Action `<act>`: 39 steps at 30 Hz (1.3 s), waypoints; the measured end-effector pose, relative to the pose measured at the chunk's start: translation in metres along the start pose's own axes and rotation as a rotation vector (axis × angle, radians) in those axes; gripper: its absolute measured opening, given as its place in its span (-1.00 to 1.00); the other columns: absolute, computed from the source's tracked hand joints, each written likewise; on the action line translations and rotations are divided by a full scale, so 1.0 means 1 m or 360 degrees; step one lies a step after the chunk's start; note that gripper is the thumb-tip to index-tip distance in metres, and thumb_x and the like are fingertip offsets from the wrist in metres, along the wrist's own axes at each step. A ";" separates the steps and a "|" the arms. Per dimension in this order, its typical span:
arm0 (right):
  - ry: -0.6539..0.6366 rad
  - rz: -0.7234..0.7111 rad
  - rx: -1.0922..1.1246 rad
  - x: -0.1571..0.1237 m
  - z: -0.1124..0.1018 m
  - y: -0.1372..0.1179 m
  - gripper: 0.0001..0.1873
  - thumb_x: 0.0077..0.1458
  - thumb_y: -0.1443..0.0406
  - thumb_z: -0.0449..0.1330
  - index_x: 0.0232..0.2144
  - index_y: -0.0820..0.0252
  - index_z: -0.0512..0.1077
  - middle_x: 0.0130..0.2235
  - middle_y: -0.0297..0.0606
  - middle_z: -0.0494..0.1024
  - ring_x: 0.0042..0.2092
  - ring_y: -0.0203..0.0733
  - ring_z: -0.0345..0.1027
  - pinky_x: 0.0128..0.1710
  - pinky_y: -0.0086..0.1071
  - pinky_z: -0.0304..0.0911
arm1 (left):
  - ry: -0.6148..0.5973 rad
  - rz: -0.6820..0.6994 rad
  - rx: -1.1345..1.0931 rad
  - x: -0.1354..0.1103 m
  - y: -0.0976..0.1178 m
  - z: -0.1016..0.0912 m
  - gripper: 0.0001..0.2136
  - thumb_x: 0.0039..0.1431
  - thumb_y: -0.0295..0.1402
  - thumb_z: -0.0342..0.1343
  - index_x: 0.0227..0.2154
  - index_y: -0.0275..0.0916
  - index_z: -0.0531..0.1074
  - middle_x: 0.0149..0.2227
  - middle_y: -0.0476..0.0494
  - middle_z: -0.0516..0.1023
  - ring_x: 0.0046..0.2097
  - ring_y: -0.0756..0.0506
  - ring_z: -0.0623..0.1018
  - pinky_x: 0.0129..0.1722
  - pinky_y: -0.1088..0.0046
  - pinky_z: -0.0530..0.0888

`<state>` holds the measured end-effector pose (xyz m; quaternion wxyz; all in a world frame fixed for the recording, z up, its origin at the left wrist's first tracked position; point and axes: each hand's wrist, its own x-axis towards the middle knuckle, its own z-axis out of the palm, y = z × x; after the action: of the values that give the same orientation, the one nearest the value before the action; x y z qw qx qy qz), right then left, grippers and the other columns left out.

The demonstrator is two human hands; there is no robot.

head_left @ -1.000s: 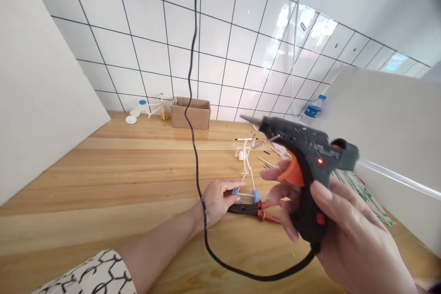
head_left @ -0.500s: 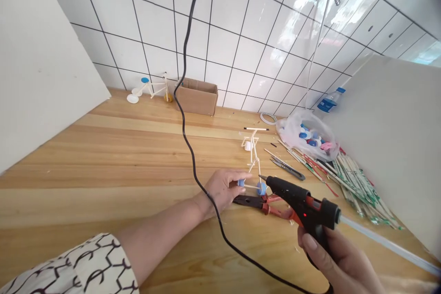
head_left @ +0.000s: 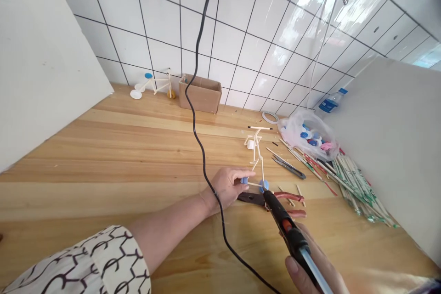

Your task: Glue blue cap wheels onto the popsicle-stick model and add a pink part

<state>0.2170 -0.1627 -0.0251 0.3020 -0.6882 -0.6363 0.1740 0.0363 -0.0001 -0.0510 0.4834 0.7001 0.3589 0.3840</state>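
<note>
My left hand [head_left: 227, 187] pinches a blue bottle cap [head_left: 244, 180] at the near end of a small tricycle model [head_left: 257, 152] built of thin wooden sticks. A stick joins that cap to a second blue cap [head_left: 263, 185] on the right. In my right hand [head_left: 315, 262] is a black hot glue gun [head_left: 284, 220] with a clear glue stick in its back. Its nozzle is at the right blue cap; whether it touches I cannot tell. Pliers with red handles [head_left: 289, 196] lie on the table just below the model, partly behind the gun.
A black cord [head_left: 203, 147] hangs across the view and over my left forearm. At the back stand a cardboard box [head_left: 200, 96] and another stick tricycle [head_left: 160, 83]. To the right are thread snips [head_left: 288, 166], a bag of caps [head_left: 308, 133], bundled sticks [head_left: 358, 186] and a bottle [head_left: 332, 101].
The glue gun has swung down and left, bringing its nozzle from beside the upright stick to the right blue cap. My left hand keeps its pinch. The view has shifted slightly.
</note>
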 end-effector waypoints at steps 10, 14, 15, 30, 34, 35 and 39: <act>-0.0076 -0.0414 -0.0037 0.010 0.023 -0.002 -0.60 0.17 0.30 -0.01 0.07 0.20 0.19 0.03 -0.04 0.34 0.08 -0.08 0.26 0.00 -0.32 0.28 | 0.0012 0.0084 0.0085 0.002 -0.007 0.002 -0.66 -0.10 -0.55 0.15 -0.21 -0.18 0.56 -0.11 -0.12 0.59 -0.04 -0.14 0.54 0.02 0.39 0.39; -0.0209 -0.0399 -0.0087 0.008 0.030 -0.006 -0.56 0.17 0.32 -0.04 0.10 0.27 0.14 0.00 0.03 0.32 -0.05 -0.10 0.35 -0.08 -0.28 0.34 | 0.0014 0.0082 0.0120 0.001 -0.012 0.004 -0.67 -0.07 -0.53 0.14 -0.18 -0.19 0.55 -0.08 -0.14 0.57 -0.02 -0.14 0.52 0.05 0.36 0.37; -0.0232 -0.0384 -0.0108 0.008 0.031 -0.007 -0.55 0.16 0.33 -0.05 0.10 0.29 0.12 0.00 0.04 0.31 -0.08 -0.11 0.37 -0.11 -0.28 0.36 | 0.0013 0.0078 0.0125 0.001 -0.012 0.004 -0.66 -0.07 -0.53 0.14 -0.18 -0.19 0.54 -0.07 -0.14 0.56 -0.02 -0.14 0.52 0.05 0.35 0.38; -0.0582 -0.0074 -0.0266 0.013 0.023 -0.038 -0.62 0.03 0.43 0.01 -0.05 0.30 0.25 -0.14 -0.04 0.34 -0.18 -0.10 0.41 -0.23 -0.30 0.39 | -0.0011 -0.0005 0.0194 -0.001 -0.003 -0.001 -0.68 -0.07 -0.48 0.15 -0.19 -0.14 0.55 -0.06 -0.10 0.56 -0.01 -0.17 0.52 0.08 0.26 0.36; -0.0611 -0.0101 -0.0339 0.014 0.021 -0.039 -0.68 0.05 0.43 -0.01 -0.10 0.29 0.25 -0.17 -0.07 0.35 -0.29 -0.15 0.42 -0.34 -0.36 0.38 | 0.0006 -0.0047 0.0181 -0.001 0.000 0.000 -0.69 -0.09 -0.47 0.15 -0.22 -0.13 0.56 -0.08 -0.08 0.57 -0.02 -0.17 0.53 0.07 0.26 0.37; -0.0590 -0.0115 -0.0365 0.014 0.021 -0.040 -0.69 0.04 0.43 -0.01 -0.11 0.28 0.26 -0.19 -0.08 0.36 -0.30 -0.15 0.41 -0.37 -0.38 0.37 | 0.0005 -0.0057 0.0175 -0.002 0.000 0.000 -0.69 -0.09 -0.47 0.15 -0.22 -0.13 0.56 -0.08 -0.08 0.57 -0.02 -0.17 0.52 0.07 0.27 0.37; -0.0442 -0.0196 -0.0531 0.014 0.023 -0.042 -0.70 0.02 0.44 0.02 -0.13 0.26 0.25 -0.24 -0.11 0.38 -0.35 -0.16 0.40 -0.46 -0.42 0.35 | -0.0001 -0.0068 0.0181 -0.003 0.003 0.000 -0.68 -0.07 -0.47 0.14 -0.20 -0.15 0.55 -0.07 -0.09 0.56 -0.02 -0.16 0.52 0.06 0.28 0.38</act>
<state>0.1716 -0.1440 -0.0136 0.1035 -0.6579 -0.7326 0.1407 0.0351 -0.0030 -0.0489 0.4509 0.7187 0.3948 0.3525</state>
